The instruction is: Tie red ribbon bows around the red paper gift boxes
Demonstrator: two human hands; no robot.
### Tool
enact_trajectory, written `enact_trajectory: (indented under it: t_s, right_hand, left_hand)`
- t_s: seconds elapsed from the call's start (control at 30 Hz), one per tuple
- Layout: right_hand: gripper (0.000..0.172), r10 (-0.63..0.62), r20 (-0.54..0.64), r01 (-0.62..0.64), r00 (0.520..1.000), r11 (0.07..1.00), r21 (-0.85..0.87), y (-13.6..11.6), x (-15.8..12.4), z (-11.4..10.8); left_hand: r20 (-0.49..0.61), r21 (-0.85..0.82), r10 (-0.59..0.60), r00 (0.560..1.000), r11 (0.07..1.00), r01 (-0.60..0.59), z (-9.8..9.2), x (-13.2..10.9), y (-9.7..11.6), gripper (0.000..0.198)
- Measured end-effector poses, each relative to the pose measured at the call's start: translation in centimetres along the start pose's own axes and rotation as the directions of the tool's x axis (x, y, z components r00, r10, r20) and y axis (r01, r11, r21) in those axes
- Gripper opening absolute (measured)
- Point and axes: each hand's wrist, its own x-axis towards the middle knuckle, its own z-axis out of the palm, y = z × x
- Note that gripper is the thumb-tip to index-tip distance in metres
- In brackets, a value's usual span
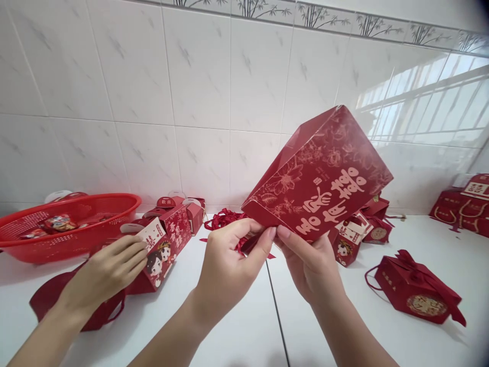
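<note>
A red gift box (321, 178) with pale flower print and lettering is tilted in the air over the middle of the table. My right hand (311, 262) holds its lower edge, thumb on the printed face and fingers behind. My left hand (233, 270) is closed in a pinch on a dark red flap at the box's lower corner, its fingertips beside my right thumb. Which part of the flap it grips is partly hidden. Behind my left hand lies a heap of dark red ribbon (225, 218).
Another person's hand (110, 270) touches a card on a red box with cartoon figures (160, 260). A red plastic basket (126, 206) holding packets stands left. Rightward are a ribboned hexagonal box (401, 280), smaller boxes (346, 250) and red bags (443, 209). A tiled wall (202, 92) rises behind.
</note>
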Motion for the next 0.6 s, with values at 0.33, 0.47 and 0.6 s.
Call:
enact_trajectory:
  t_s: [0.33,0.47,0.6]
  right_hand:
    - [0.034,-0.027,-0.077,0.031,0.997,0.998,0.054,0.35,-0.07,0.43]
    - [0.037,0.035,-0.053,-0.028,0.998,0.992,0.123,0.27,0.12,0.35]
    - [0.037,0.095,-0.009,-0.092,0.995,0.983,0.156,0.23,0.33,0.33]
  left_hand:
    - [-0.034,0.096,0.166,0.986,0.982,-0.162,0.42,-0.16,-0.54,0.015]
    - [-0.025,0.103,0.194,0.981,0.976,-0.191,0.24,0.02,-0.83,0.015]
    - [0.027,0.113,0.191,0.981,0.975,-0.193,-0.35,0.41,-0.79,0.017]
